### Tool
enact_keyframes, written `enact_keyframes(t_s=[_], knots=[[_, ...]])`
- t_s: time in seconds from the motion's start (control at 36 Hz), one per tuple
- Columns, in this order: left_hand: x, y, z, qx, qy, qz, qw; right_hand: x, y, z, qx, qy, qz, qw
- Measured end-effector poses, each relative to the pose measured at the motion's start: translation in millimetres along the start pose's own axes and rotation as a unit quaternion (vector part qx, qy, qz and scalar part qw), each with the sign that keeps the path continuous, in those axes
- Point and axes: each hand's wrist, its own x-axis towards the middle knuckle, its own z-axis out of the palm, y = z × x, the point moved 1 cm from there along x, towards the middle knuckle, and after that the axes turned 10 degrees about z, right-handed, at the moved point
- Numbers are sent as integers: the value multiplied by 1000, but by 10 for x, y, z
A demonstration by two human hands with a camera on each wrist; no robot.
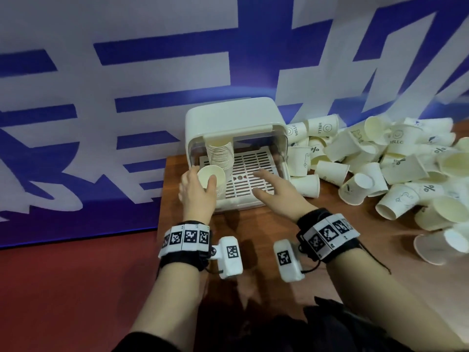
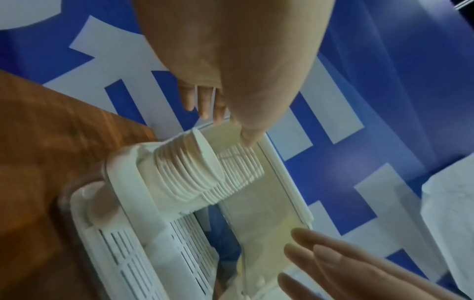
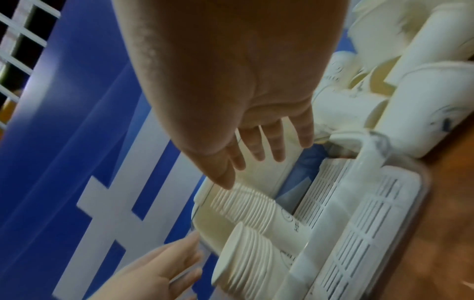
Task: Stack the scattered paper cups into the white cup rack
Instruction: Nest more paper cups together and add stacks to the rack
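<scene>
The left hand [image 1: 196, 190] sits at the front left corner of the white cup rack [image 1: 236, 123], its fingers straight and loosely parted beside the top cup of the front stack [image 1: 211, 177]; in the head view the thumb and fingers seem to frame that cup's rim, but the wrist views show the fingers lying beside the stack rather than curled round it, so no firm hold is visible. The right hand [image 1: 275, 191] reaches over the slotted tray [image 1: 256, 161] of the rack with its fingers spread and straight, palm down, holding nothing; whether the fingertips touch the tray cannot be told. Two stacks stand on the left side of the tray, rims up: the front stack near the open edge and a taller rear stack [image 1: 220, 152] just behind it, rising to the underside of the rack's raised lid. The rack stands on a wooden table [image 1: 266, 232] against a blue and white banner [image 1: 127, 72]. To the right of the rack, touching its side wall, lies a large heap of loose paper cups [image 1: 380, 161], tipped every way, some printed with "HELLO" and small drawings. Both wrists carry black bands with square coded markers [image 1: 187, 236] and white camera blocks.
</scene>
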Motion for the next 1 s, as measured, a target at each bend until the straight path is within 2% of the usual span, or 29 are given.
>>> enact_keyframes(t_s=[0.14, 0.31, 0.56, 0.86, 1.0], knots=[[-198, 277, 202, -27, -27, 35, 999, -322, 329, -277, 83, 39, 62, 994], [-426, 622, 501, -41, -49, 59, 996, -559, 773, -709, 100, 105, 115, 983], [-607, 1197, 1086, -56, -126, 74, 988, -845, 1325, -1333, 124, 176, 139, 967], [-884, 1884, 2049, -124, -237, 65, 961, -1098, 2140, -2118, 93, 231, 197, 948], [-966, 2139, 2458, -130, -284, 61, 948, -1177, 2496, -2392, 12, 222, 219, 950]])
